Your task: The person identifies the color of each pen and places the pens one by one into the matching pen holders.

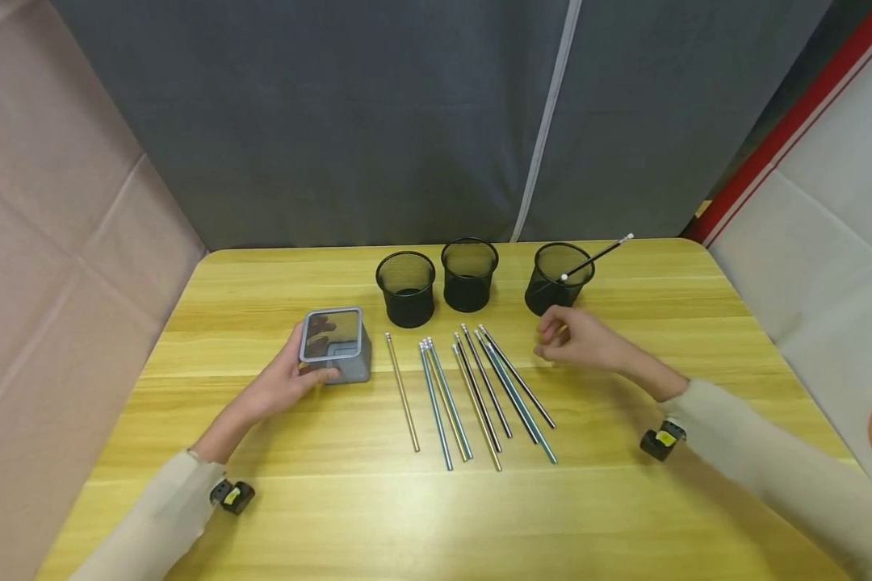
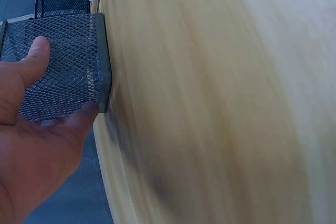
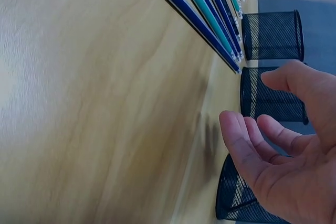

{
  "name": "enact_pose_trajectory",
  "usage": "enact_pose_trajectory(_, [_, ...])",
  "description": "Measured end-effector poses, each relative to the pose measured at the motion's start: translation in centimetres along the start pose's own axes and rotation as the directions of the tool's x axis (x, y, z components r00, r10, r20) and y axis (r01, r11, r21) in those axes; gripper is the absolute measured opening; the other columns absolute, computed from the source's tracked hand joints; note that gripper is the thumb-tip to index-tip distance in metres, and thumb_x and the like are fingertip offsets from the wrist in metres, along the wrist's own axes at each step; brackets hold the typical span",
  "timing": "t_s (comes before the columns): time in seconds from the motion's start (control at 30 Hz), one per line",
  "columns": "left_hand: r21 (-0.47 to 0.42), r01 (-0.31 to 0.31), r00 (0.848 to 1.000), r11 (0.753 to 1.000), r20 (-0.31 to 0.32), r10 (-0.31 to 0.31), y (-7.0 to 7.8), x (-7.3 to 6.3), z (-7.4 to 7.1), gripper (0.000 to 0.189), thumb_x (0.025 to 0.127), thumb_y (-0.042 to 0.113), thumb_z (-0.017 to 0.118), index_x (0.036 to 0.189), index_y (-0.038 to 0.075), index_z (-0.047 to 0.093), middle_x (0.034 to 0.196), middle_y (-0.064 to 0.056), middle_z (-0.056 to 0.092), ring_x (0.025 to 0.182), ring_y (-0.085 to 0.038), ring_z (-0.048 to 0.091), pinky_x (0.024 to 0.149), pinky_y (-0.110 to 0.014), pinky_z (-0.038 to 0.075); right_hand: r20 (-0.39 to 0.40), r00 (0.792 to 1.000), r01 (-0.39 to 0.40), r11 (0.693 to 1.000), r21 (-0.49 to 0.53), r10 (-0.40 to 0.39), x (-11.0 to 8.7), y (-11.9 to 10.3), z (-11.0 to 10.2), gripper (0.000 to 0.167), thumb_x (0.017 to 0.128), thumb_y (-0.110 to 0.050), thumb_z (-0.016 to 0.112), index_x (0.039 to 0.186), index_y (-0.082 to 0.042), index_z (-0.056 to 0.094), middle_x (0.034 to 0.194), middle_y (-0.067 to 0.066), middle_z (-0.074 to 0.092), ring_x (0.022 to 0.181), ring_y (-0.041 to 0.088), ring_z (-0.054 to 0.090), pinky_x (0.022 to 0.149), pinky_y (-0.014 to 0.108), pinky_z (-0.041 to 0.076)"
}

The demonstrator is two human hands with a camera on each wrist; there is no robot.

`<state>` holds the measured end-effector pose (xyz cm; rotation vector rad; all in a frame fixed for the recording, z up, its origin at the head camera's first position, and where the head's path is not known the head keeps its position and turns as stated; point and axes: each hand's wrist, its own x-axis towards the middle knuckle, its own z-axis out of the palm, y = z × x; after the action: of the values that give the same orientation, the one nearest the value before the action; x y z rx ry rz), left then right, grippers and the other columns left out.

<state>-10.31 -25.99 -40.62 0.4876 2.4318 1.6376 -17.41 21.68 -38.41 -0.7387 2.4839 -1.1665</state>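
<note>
My left hand [image 1: 287, 383] grips a grey square mesh pen holder [image 1: 356, 369] that stands on the left of the table. In the left wrist view the thumb lies along one mesh wall [image 2: 71, 51] and the fingers reach round beneath it. My right hand [image 1: 581, 340] is over the table with fingers loosely bent and nothing between them, as the right wrist view also shows. Just beyond it stands a round black mesh cup [image 1: 545, 297], with black pencils [image 1: 603, 253] leaning out of it, white erasers up. To its left lie several loose pencils [image 1: 512, 379].
Two more round black mesh cups, the left one [image 1: 409, 311] and the middle one [image 1: 468, 292], stand behind the pencils. The pencils are gold, blue-green and dark, erasers toward the cups. A dark curtain [image 1: 349, 121] hangs behind the wooden table [image 1: 378, 524].
</note>
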Motion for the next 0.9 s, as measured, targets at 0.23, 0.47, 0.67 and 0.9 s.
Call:
enact_pose_trajectory(0.23, [-0.001, 0.01, 1.0, 1.0, 0.007, -0.01, 0.0, 0.0, 0.0, 0.082, 0.095, -0.008, 0.065, 0.158, 0.004, 0.013, 0.153, -0.028, 0.032, 0.139, -0.046, 0.035, 0.109, -0.053, 0.038, 0.021, 1.0, -0.021, 1.0, 0.017, 0.02, 0.3, 0.0, 0.9, 0.029, 0.087, -0.003, 0.079, 0.105, 0.006, 0.058, 0.092, 0.01, 0.062, 0.082, 0.023, 0.064, 0.068, 0.028, 0.058])
enact_pose_trajectory(0.47, [0.004, 0.005, 1.0, 1.0, 0.008, -0.005, 0.0, 0.1, 0.0, 0.082, 0.095, -0.008, 0.065, 0.158, 0.003, 0.013, 0.153, -0.028, 0.032, 0.139, -0.046, 0.035, 0.109, -0.052, 0.038, 0.035, 0.999, -0.031, 0.999, 0.017, 0.031, 0.3, -0.3, 1.9, 0.032, 0.086, -0.007, 0.081, 0.105, 0.006, 0.058, 0.091, 0.01, 0.061, 0.079, 0.022, 0.061, 0.063, 0.027, 0.055])
enact_pose_trajectory(0.67, [0.004, 0.005, 1.0, 1.0, 0.007, -0.005, -0.1, 0.1, 0.0, 0.083, 0.095, -0.008, 0.065, 0.158, 0.003, 0.013, 0.153, -0.028, 0.032, 0.138, -0.046, 0.035, 0.109, -0.051, 0.039, 0.043, 0.998, -0.054, 0.998, 0.016, 0.054, 0.5, -0.6, 2.6, 0.031, 0.084, -0.006, 0.083, 0.1, 0.006, 0.059, 0.086, 0.01, 0.06, 0.073, 0.021, 0.059, 0.059, 0.027, 0.056])
enact_pose_trajectory(0.9, [-0.002, 0.002, 1.0, 1.0, 0.009, -0.002, -0.1, 0.0, -0.1, 0.082, 0.095, -0.008, 0.065, 0.158, 0.003, 0.013, 0.153, -0.029, 0.031, 0.138, -0.047, 0.035, 0.109, -0.052, 0.038, 0.046, 0.998, -0.046, 0.998, -0.05, 0.049, 1.1, -0.6, 3.4, 0.027, 0.082, -0.007, 0.084, 0.093, 0.003, 0.062, 0.08, 0.004, 0.061, 0.072, 0.017, 0.057, 0.061, 0.025, 0.051])
